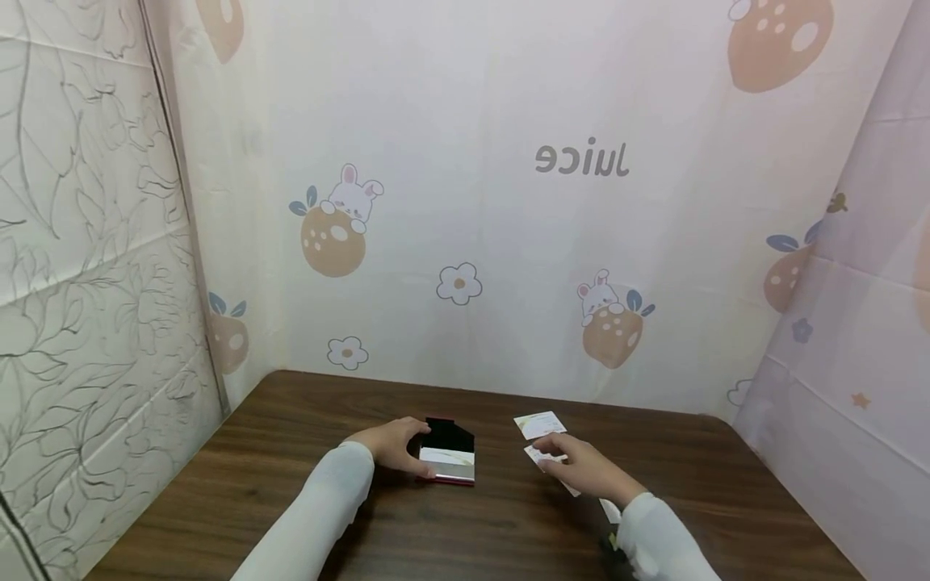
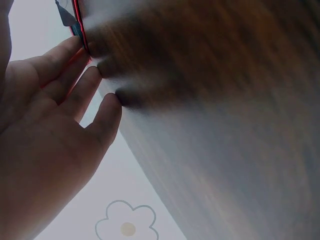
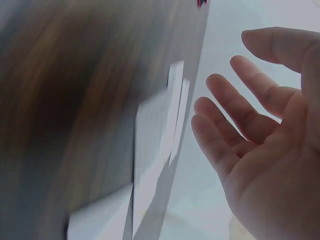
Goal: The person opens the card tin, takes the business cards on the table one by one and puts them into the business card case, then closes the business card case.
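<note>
A card case (image 1: pixel 452 436) lies open on the table, with a glossy black part, a silver strip and red edges. A white card (image 1: pixel 449 457) shows in it. My left hand (image 1: pixel 392 444) holds the case by its left side, thumb at the near corner and fingers at the far one; its red edge (image 2: pixel 80 25) meets the fingers in the left wrist view. Over several white cards on the right hovers my right hand (image 1: pixel 581 464), fingers loosely bent, holding nothing. The farthest card (image 1: pixel 541 425) lies beyond it; another card (image 1: pixel 534 453) is partly hidden underneath.
Another white card (image 1: pixel 610 511) and a dark item with yellow (image 1: pixel 614 542) are partly covered by my right sleeve. The dark wood table (image 1: pixel 327 395) ends at a printed curtain (image 1: pixel 407 323) behind, with more cloth along both sides.
</note>
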Action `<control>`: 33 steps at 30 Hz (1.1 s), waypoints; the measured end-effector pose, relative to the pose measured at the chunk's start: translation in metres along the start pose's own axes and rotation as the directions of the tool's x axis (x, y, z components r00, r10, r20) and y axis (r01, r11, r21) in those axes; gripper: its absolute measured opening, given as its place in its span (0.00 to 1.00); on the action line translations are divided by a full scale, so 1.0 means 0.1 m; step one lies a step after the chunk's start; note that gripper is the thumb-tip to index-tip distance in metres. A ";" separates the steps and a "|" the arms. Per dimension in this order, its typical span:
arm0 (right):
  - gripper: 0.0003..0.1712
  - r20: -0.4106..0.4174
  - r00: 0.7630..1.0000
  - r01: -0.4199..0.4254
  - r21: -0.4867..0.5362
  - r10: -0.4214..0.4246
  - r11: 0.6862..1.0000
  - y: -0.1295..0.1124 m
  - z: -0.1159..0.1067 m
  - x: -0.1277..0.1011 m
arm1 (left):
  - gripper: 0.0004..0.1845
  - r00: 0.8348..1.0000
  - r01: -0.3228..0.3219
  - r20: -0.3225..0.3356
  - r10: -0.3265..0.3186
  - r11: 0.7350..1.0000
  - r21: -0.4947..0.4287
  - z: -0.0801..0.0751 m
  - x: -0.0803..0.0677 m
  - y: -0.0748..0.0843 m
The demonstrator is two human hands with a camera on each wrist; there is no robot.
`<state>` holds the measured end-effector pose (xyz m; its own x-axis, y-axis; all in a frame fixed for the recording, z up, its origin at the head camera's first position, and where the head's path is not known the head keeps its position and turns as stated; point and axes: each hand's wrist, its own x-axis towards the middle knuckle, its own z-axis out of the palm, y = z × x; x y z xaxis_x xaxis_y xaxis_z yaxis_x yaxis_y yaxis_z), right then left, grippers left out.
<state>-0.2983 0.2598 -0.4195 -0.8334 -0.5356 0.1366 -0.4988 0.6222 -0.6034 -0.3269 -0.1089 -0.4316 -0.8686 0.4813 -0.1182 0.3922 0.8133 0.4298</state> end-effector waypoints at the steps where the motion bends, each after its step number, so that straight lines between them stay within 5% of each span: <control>1: 0.17 -0.009 1.000 -0.004 -0.008 0.004 1.000 0.03 -0.03 -0.05 | 0.45 1.000 0.002 0.000 -0.002 1.000 0.002 0.00 0.00 0.00; 17: 0.25 -0.023 0.970 -0.243 -0.012 0.243 0.970 0.29 -0.49 -0.58 | 0.45 1.000 0.009 0.004 -0.009 1.000 -0.004 0.00 -0.01 -0.01; 33: 0.30 0.071 0.957 -0.271 -0.125 0.282 0.954 0.67 -0.68 -0.81 | 0.45 1.000 0.005 -0.014 -0.005 1.000 0.003 0.06 -0.01 0.00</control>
<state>-0.2805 0.3834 -0.4174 -0.9210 -0.3779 -0.0949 -0.2796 0.8106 -0.5146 -0.3240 -0.1077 -0.4367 -0.8746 0.4727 -0.1082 0.3886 0.8167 0.4267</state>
